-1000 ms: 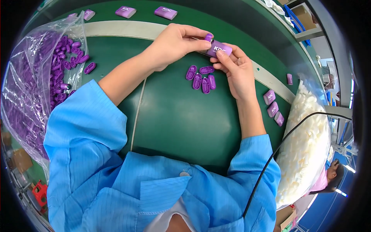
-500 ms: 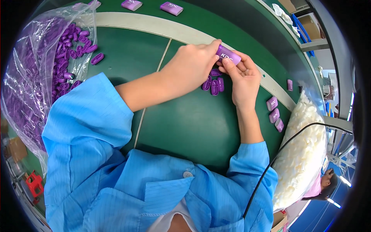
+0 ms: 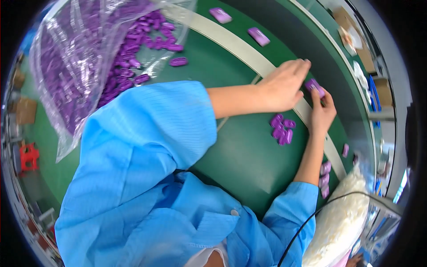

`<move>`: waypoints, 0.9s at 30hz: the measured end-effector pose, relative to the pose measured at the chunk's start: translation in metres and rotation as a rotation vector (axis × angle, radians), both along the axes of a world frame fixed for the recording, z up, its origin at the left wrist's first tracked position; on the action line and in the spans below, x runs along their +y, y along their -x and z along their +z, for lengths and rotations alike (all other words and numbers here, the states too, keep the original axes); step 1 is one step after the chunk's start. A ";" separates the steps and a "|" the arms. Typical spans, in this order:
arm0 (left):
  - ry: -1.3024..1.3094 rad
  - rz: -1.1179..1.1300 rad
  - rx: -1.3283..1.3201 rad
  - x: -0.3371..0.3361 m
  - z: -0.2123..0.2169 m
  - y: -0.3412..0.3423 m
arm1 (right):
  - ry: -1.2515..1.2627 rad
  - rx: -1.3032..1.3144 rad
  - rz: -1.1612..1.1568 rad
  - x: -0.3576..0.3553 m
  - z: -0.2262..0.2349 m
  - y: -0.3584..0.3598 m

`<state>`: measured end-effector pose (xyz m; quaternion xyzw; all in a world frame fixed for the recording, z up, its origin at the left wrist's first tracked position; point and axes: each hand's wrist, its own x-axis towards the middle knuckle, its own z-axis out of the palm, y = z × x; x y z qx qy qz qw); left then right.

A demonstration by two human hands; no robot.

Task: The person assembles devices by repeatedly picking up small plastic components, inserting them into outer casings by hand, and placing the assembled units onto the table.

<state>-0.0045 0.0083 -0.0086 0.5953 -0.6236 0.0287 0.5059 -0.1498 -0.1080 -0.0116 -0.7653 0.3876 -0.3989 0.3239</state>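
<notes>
A dark green counter point(image 3: 249, 164) fills the middle of the view, crossed by a pale strip point(image 3: 231, 42) that runs from the upper left toward the right edge. Beyond the strip lies a second green band carrying two flat purple pieces point(image 3: 259, 36), well apart from the hands. The right hand point(image 3: 322, 113) has its grip closed on a small purple case point(image 3: 315, 87), held just over the pale strip. The left hand point(image 3: 284, 86) reaches across beside it, fingers loosely curled and touching the case's edge; whether its grip actually clasps anything I cannot tell. Below the hands, a small heap of purple parts point(image 3: 281, 129) rests on the counter. At upper left, a clear plastic bag point(image 3: 75, 66) spills more purple parts. At lower right sits a white bag point(image 3: 342, 218), with shelving blurred beyond.
</notes>
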 end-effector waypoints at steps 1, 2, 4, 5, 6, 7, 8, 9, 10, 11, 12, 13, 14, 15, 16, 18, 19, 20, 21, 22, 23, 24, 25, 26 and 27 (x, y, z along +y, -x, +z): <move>0.032 0.007 -0.041 0.008 0.006 -0.004 | 0.023 0.049 -0.020 -0.014 -0.007 0.002; 0.028 0.041 -0.059 0.020 0.012 -0.008 | 0.079 0.094 -0.041 -0.018 -0.005 0.000; -0.028 -0.006 -0.136 0.050 0.020 -0.019 | 0.170 0.113 -0.164 -0.027 -0.011 0.005; -0.032 0.010 -0.149 0.066 0.030 -0.026 | 0.220 0.048 -0.192 -0.027 -0.013 0.005; -0.080 0.050 -0.156 0.086 0.040 -0.034 | 0.216 0.034 -0.178 -0.027 -0.013 0.008; -0.129 0.102 -0.161 0.111 0.046 -0.042 | 0.255 0.083 -0.187 -0.020 -0.007 0.005; -0.173 0.179 -0.168 0.131 0.047 -0.053 | 0.296 0.134 -0.206 -0.015 -0.004 0.003; -0.214 0.250 -0.172 0.150 0.048 -0.064 | 0.295 0.124 -0.199 -0.014 -0.004 0.002; -0.240 0.354 -0.208 0.168 0.042 -0.078 | 0.316 0.125 -0.195 -0.016 -0.007 0.003; -0.270 0.474 -0.251 0.189 0.039 -0.091 | 0.332 0.116 -0.177 -0.016 -0.005 0.002; -0.321 0.597 -0.299 0.207 0.030 -0.106 | 0.335 0.107 -0.164 -0.016 -0.005 0.000; -0.370 0.713 -0.347 0.220 0.019 -0.121 | 0.269 0.096 -0.174 -0.016 -0.004 0.001; -0.371 0.816 -0.409 0.231 0.005 -0.139 | 0.204 0.085 -0.187 -0.017 -0.004 0.002; -0.368 0.916 -0.472 0.236 -0.005 -0.153 | 0.209 0.078 -0.188 -0.022 -0.007 0.006; -0.409 0.953 -0.507 0.236 -0.005 -0.159 | 0.200 0.042 -0.170 -0.025 -0.011 0.008; -0.375 0.999 -0.493 0.225 -0.007 -0.167 | 0.193 0.002 -0.164 -0.031 -0.019 0.012; -0.357 1.037 -0.472 0.217 -0.009 -0.171 | 0.195 -0.002 -0.175 -0.028 -0.019 0.016; -0.352 1.077 -0.473 0.214 -0.010 -0.181 | 0.203 0.022 -0.176 -0.023 -0.018 0.014; -0.346 1.078 -0.480 0.209 -0.009 -0.193 | 0.211 0.045 -0.178 -0.019 -0.018 0.013; -0.327 1.090 -0.363 0.200 -0.007 -0.204 | 0.212 0.042 -0.190 -0.016 -0.017 0.014; -0.307 1.097 -0.246 0.190 -0.004 -0.215 | 0.199 0.033 -0.183 -0.014 -0.015 0.016; -0.245 1.076 -0.175 0.182 -0.001 -0.226 | 0.186 0.025 -0.176 -0.012 -0.013 0.018; -0.283 1.095 -0.067 0.174 0.002 -0.229 | 0.170 0.017 -0.169 -0.011 -0.013 0.018; -0.317 1.109 -0.106 0.168 0.002 -0.231 | 0.158 0.026 -0.166 -0.009 -0.013 0.019; -0.350 1.123 -0.144 0.162 0.002 -0.232 | 0.159 0.025 -0.178 -0.008 -0.013 0.018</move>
